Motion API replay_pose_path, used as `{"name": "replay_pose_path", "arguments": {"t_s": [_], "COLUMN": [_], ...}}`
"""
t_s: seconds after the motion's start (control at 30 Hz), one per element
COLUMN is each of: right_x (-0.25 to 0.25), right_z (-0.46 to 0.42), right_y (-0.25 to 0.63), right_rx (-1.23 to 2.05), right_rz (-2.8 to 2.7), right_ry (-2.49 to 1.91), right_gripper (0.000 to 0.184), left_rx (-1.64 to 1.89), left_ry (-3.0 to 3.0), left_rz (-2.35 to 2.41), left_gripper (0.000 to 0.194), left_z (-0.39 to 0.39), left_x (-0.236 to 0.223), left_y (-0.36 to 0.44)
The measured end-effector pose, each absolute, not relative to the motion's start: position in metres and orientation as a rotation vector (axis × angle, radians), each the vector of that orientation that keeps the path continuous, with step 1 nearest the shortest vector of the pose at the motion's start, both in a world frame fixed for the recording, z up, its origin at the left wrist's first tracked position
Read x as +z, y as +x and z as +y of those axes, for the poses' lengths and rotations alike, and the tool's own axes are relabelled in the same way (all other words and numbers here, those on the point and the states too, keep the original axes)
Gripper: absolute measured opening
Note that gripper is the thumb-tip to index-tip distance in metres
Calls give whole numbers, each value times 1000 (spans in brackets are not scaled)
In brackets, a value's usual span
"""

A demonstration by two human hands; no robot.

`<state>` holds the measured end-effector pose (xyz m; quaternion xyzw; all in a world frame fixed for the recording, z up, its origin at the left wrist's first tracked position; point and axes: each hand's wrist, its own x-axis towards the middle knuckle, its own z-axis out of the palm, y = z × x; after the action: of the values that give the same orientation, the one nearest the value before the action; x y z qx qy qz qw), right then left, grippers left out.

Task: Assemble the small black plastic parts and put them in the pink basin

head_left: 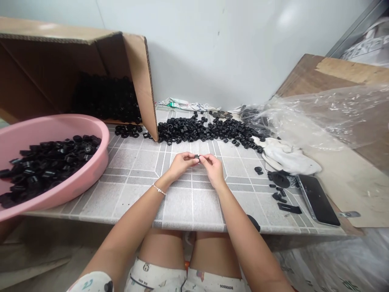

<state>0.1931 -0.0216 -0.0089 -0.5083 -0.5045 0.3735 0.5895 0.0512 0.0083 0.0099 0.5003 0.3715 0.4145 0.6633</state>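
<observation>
Nearby, a pink basin holds black plastic parts.

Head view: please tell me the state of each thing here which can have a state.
left hand, pinching the small black part
right hand, pinching it too
small black part, held between both hands
cardboard box, tipped over, open, black parts inside
pink basin, holding many black parts
smartphone, lying face up, screen dark

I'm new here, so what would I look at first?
You'd see the pink basin at left, heaped with small black plastic parts. More parts spread across the tiled counter beside a cardboard box. In the middle, the left hand and right hand pinch one small black piece.
</observation>
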Motion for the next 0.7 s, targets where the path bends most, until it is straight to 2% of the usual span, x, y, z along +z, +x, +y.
{"name": "replay_pose_path", "arguments": {"t_s": [0.13,0.33,0.53,0.7], "right_x": [-6,-4,-3,0], "right_z": [-27,-32,-35,-38], "right_y": [192,192,196,196], "right_rx": [712,445,135,-75], "right_rz": [-1299,-1583,-1667,-1736], "right_ry": [-1228,-1185,-1301,-1293], "right_gripper": [32,27,9,13], "left_rx": [855,786,690,631], "left_ry": [976,858,860,856], "left_rz": [765,622,577,589], "left_gripper": [39,28,24,28], "left_z": [3,0,-3,-2], "left_x": [13,17,20,18], "left_y": [55,50,50,48]}}
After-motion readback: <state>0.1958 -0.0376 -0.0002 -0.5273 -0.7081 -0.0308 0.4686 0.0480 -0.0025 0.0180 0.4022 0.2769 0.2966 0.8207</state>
